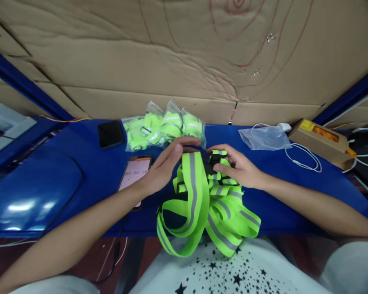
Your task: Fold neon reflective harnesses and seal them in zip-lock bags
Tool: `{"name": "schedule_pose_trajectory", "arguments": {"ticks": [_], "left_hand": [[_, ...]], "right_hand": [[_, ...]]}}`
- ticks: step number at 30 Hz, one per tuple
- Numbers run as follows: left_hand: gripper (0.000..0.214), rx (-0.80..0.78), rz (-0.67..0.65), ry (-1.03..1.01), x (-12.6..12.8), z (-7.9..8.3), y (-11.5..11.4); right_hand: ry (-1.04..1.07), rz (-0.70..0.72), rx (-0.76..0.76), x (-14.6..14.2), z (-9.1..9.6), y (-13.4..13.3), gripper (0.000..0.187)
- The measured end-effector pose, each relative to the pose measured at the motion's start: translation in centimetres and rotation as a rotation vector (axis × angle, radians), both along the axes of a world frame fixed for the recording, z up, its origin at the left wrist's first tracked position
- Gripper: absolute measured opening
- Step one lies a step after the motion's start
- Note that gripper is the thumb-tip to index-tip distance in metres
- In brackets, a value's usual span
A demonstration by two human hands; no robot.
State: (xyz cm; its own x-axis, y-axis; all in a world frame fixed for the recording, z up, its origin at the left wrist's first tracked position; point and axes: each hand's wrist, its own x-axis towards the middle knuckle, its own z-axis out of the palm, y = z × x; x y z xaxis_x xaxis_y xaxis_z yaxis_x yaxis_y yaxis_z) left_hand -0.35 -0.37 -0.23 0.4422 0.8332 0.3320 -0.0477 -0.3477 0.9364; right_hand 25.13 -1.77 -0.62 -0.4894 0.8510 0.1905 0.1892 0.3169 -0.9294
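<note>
A neon-yellow reflective vest made of straps with grey stripes point(194, 192) is bunched at the desk's front edge, its loops hanging over toward my lap. My right hand point(237, 165) pinches part of the straps by a black buckle point(215, 157) between thumb and fingers. On the other side, my left hand point(167, 165) has its fingers stretched out and lies along the top of a tall strap loop. Whether its palm touches the strap cannot be made out. More black buckles sit among the folds, partly hidden by the straps.
Several clear bags of neon straps point(171, 124) lie at the back of the blue desk point(263, 204). A lit phone point(135, 173) rests by my left forearm, a dark phone point(110, 134) farther back. At right are an unfilled clear bag point(265, 138), a white cable point(306, 157) and a cardboard box point(319, 141).
</note>
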Motion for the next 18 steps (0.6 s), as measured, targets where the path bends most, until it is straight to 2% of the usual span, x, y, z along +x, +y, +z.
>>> {"name": "schedule_pose_trajectory", "arguments": {"ticks": [1,3,6,8,10,15,18], "left_hand": [[0.051,0.027,-0.028,-0.015,-0.1,0.0,0.1],[0.050,0.200,-0.055,0.066,-0.3,0.0,0.2],[0.059,0.543,0.003,0.429,-0.2,-0.1,-0.3],[0.051,0.676,0.087,0.651,0.1,-0.4,-0.8],[0.044,0.725,0.152,0.771,0.5,-0.7,-1.1],[0.063,0.766,0.255,0.887,0.7,-1.0,-1.4],[0.059,0.810,0.289,0.931,0.7,-1.1,-1.5]], "right_hand": [[0.018,-0.014,-0.033,-0.1,-0.2,0.1,0.041],[0.019,-0.069,-0.058,-0.2,-0.7,0.4,0.041],[0.026,-0.115,-0.031,-0.3,-1.3,0.5,0.042],[0.032,-0.114,0.016,-0.4,-1.6,0.4,0.044],[0.014,-0.111,0.056,-0.6,-1.9,0.2,0.046],[-0.025,-0.184,0.127,-0.7,-2.5,0.1,0.049],[-0.028,-0.239,0.218,-0.5,-2.5,0.1,0.049]]}}
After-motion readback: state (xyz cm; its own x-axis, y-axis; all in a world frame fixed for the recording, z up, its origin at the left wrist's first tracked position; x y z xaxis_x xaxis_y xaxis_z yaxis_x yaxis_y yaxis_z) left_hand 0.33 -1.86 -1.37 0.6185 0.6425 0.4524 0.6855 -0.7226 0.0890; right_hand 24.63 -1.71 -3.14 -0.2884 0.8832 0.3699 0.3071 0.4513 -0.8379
